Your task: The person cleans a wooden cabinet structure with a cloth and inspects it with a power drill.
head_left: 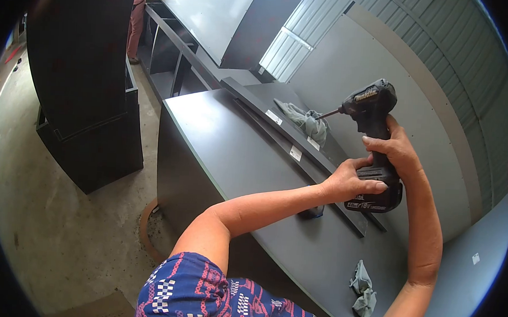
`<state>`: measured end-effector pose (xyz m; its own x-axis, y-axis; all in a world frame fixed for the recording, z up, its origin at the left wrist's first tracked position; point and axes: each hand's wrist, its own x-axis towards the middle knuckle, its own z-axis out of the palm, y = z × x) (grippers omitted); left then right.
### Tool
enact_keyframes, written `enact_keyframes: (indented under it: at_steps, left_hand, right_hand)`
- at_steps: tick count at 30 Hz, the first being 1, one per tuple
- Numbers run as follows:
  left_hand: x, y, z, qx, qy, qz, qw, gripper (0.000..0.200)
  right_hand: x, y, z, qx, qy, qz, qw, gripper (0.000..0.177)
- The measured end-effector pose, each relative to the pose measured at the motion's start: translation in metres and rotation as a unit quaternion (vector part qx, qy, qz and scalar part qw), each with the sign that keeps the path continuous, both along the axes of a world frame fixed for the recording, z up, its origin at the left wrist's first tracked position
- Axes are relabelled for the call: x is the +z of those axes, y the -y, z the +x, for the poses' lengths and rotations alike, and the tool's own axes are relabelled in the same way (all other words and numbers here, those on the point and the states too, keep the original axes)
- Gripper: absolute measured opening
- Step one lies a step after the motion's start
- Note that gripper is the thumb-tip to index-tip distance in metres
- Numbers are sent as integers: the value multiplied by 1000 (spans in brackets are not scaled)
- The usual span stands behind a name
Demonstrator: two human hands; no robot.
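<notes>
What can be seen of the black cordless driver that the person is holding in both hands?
The cordless driver is black, of plastic as it looks, with light lettering on its head and a label on the battery pack at its foot. It is held upright in the air above the grey panel, its thin bit pointing left toward a grey cloth. The right hand wraps the handle; the left hand grips just above the battery.

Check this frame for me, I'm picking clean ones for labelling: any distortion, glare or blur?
Head view: the fisheye lens bows the edges of the dark cabinet panel, and a black vignette eats the corners; daylight is soft, with a mild sheen on the leaning grey board; the cordless impact driver, left hand and right hand are sharp.
</notes>
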<state>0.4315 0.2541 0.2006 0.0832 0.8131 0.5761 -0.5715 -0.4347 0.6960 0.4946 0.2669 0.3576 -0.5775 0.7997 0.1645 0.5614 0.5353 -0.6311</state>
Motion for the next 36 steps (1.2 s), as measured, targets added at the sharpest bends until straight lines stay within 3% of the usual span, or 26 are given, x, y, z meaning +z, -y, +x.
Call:
enact_keyframes:
  at_steps: [5, 8, 12, 14, 15, 18, 19, 22, 23, 27, 33, 36]
  left_hand:
    - [9, 47, -35, -36, 10, -37, 999, 93]
    - [-9, 60, -47, -38, 80, -32, 996, 92]
    - [-27, 82, -77, 14, 73, -50, 996, 89]
    - [-35, 92, -94, 32, 92, -76, 992, 78]
    - [-38, 97, -105, 35, 96, -75, 992, 75]
    - [-55, 98, -125, 68, 83, -65, 992, 69]
    - [-59, 100, -133, 71, 84, -67, 992, 69]
    - [-70, 104, -151, 92, 94, -68, 989, 67]
    - [-74, 104, -157, 100, 96, -72, 988, 67]
    - [-90, 105, -179, 124, 84, -82, 985, 70]
    - [-102, 103, -200, 149, 71, -100, 981, 70]
    - [-102, 103, -203, 150, 79, -104, 980, 69]
  right_hand:
    - [2, 34, -28, 5, 4, -11, 1000, 59]
    - [-9, 46, -50, 43, -3, -18, 999, 59]
    - [-32, 50, -85, 92, -23, -65, 993, 51]
    - [-40, 56, -104, 112, -27, -80, 990, 51]
    - [-48, 53, -114, 139, -36, -47, 988, 53]
    - [-62, 51, -135, 93, 11, -66, 993, 57]
    - [-72, 43, -142, 109, 9, -17, 994, 67]
    - [-81, 51, -165, 85, 26, -79, 993, 78]
    - [-93, 36, -169, 115, 43, -56, 991, 88]
    - [-92, 55, -194, 119, 54, -99, 986, 95]
    - [-104, 44, -215, 154, 50, -130, 978, 95]
    - [-114, 43, -219, 123, 23, -86, 988, 64]
